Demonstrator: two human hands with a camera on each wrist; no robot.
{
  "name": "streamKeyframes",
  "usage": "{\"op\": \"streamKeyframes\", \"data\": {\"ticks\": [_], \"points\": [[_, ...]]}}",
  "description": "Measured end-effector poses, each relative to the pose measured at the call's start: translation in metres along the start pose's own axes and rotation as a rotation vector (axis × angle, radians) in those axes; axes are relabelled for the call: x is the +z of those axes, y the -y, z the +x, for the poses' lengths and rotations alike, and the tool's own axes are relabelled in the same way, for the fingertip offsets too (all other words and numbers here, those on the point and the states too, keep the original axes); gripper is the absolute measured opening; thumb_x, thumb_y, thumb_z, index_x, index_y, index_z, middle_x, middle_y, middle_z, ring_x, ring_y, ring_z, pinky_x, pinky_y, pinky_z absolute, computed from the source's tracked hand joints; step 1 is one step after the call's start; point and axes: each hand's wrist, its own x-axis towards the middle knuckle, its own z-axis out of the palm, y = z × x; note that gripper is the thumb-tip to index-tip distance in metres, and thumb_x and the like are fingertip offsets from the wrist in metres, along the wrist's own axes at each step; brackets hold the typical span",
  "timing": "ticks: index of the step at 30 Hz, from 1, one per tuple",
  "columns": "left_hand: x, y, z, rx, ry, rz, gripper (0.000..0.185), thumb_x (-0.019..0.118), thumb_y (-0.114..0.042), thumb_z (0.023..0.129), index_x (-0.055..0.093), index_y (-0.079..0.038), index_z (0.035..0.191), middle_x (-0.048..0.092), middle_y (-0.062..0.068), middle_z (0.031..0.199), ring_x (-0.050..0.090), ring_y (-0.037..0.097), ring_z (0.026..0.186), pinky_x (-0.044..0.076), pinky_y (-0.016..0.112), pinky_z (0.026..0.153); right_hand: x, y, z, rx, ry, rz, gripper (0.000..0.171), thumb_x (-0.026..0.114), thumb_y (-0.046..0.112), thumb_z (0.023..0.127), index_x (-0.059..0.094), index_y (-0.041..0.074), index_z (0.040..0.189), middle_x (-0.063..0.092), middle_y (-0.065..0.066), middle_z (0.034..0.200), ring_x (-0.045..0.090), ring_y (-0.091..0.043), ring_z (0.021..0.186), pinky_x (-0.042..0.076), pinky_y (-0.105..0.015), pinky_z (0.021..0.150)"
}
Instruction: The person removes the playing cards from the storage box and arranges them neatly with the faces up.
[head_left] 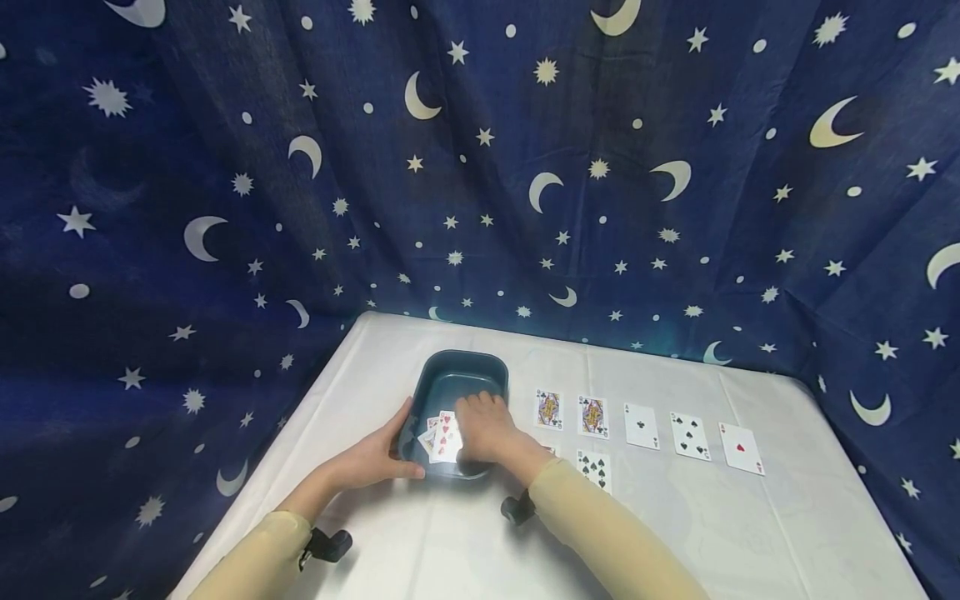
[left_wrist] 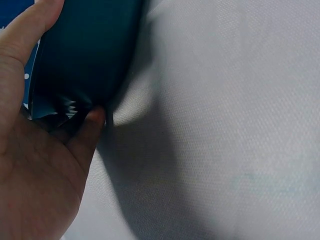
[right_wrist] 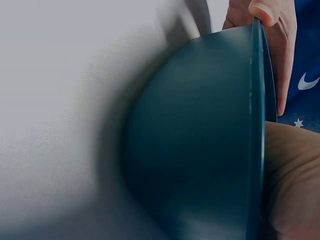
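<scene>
A dark teal tray [head_left: 468,362] with a raised rim sits on the white-covered table. My left hand [head_left: 371,458] grips its near left side, thumb at the near rim; the left wrist view shows this hand [left_wrist: 37,145] against the wall. Inside the tray, my right hand [head_left: 487,429] has curled fingers at the right edge of a hearts playing card [head_left: 446,437], seemingly holding it. Other playing cards [head_left: 427,437] lie partly under that card. The tray wall [right_wrist: 195,135] hides the right fingertips in the right wrist view.
Right of the tray lies a row of face-up cards: two face cards [head_left: 548,410], an ace of clubs [head_left: 641,427], a spades card [head_left: 689,436] and an ace of hearts [head_left: 742,448]. Nearer lies another spades card [head_left: 595,469], beside one mostly covered by my right arm. A starry curtain [head_left: 480,208] hangs behind.
</scene>
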Motion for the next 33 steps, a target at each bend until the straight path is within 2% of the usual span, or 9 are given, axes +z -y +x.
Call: {"op": "streamKeyframes", "data": {"ticks": [7,17,21,28,33], "points": [[0.000,0.000,0.000,0.004,0.006,-0.005,0.127,0.089,-0.036,0.081,-0.003,-0.016,0.166,-0.001,0.008,0.172,0.010,0.030,0.155,0.028,0.047,0.121,0.001,-0.001,0.001,-0.015,0.017,-0.015,0.066,0.088,0.048,0.066,0.062,0.011,0.114,0.061,-0.003,0.104,0.050,-0.022,0.099,0.045,-0.040,0.090],[0.000,-0.001,0.000,-0.005,0.002,-0.012,0.125,0.089,-0.033,0.081,-0.002,-0.016,0.166,-0.001,0.008,0.172,0.009,0.031,0.156,0.027,0.048,0.121,0.003,0.001,-0.002,-0.029,0.038,-0.067,0.092,0.083,0.073,0.065,0.062,0.008,0.126,0.062,-0.007,0.117,0.052,-0.025,0.109,0.043,-0.043,0.098],[0.000,-0.001,-0.001,-0.005,0.000,-0.017,0.125,0.089,-0.031,0.081,-0.001,-0.017,0.166,0.000,0.008,0.172,0.009,0.031,0.156,0.026,0.049,0.121,0.003,0.005,-0.002,-0.015,0.040,-0.072,0.092,0.086,0.070,0.063,0.063,0.008,0.127,0.061,-0.007,0.118,0.052,-0.024,0.109,0.043,-0.044,0.099],[0.000,0.000,0.000,0.006,-0.004,-0.001,0.125,0.089,-0.032,0.081,-0.001,-0.015,0.166,0.000,0.007,0.172,0.009,0.030,0.155,0.026,0.048,0.121,0.000,0.012,0.000,0.025,0.065,0.009,0.088,0.093,0.059,0.062,0.063,0.005,0.124,0.061,-0.008,0.115,0.052,-0.023,0.105,0.047,-0.043,0.098],[0.000,0.001,0.001,0.006,-0.007,0.015,0.125,0.089,-0.032,0.081,-0.002,-0.015,0.166,-0.001,0.007,0.172,0.009,0.029,0.155,0.024,0.046,0.122,0.000,0.015,0.001,0.039,0.081,0.012,0.091,0.092,0.058,0.062,0.061,0.003,0.127,0.061,-0.009,0.116,0.052,-0.024,0.106,0.047,-0.043,0.100]]}}
